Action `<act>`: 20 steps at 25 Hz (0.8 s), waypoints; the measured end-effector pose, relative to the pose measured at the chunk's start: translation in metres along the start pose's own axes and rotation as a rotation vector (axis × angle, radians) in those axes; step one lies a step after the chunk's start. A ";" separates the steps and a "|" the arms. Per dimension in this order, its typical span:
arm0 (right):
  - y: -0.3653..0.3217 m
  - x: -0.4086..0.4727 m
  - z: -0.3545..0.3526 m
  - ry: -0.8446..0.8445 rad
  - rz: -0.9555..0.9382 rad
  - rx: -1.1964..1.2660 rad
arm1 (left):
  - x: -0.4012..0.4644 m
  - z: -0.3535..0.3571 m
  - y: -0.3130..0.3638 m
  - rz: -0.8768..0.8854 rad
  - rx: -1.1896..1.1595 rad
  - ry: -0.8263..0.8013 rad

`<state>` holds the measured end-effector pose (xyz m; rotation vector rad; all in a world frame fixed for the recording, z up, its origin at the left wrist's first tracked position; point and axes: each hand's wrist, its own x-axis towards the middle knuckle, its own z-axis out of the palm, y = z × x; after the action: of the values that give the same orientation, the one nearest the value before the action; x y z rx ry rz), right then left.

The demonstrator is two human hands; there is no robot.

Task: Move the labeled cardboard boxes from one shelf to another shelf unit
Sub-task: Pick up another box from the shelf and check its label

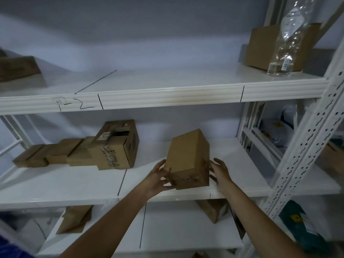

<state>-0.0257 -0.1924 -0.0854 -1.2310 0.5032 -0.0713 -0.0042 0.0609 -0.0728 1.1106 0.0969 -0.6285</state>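
Observation:
A brown cardboard box [188, 157] with dark handwriting on its near face rests on the middle white shelf [74, 185], near the shelf's front edge. My left hand [158, 178] grips its lower left corner. My right hand [220, 173] is at the box's right side with the fingers spread, touching or almost touching it. Further left on the same shelf sits a larger taped box [115, 146] with a row of flat small boxes [48, 153] beside it.
The upper shelf [167, 95] carries an open box [268, 47] with a clear plastic bag [290, 38] at the right and another box [17, 67] at far left. A perforated white upright [305, 146] stands at right. Boxes [74, 218] lie on the lower shelf.

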 end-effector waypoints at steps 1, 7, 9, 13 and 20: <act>0.001 -0.001 -0.002 -0.046 0.105 0.067 | -0.002 -0.001 -0.005 -0.011 -0.049 -0.027; 0.015 -0.004 -0.015 -0.414 0.375 0.442 | -0.007 -0.004 -0.021 -0.093 -0.178 -0.241; 0.019 0.000 -0.007 -0.555 0.410 0.498 | -0.003 0.001 -0.026 -0.142 -0.176 -0.254; 0.015 0.018 0.004 -0.585 0.277 0.514 | 0.010 0.020 -0.017 -0.179 -0.030 -0.181; -0.017 0.052 -0.017 -0.376 0.156 0.147 | 0.031 0.042 0.026 -0.028 0.236 0.171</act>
<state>0.0172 -0.2299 -0.0905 -1.0261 0.2586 0.2486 0.0247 0.0197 -0.0441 1.3930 0.1889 -0.5795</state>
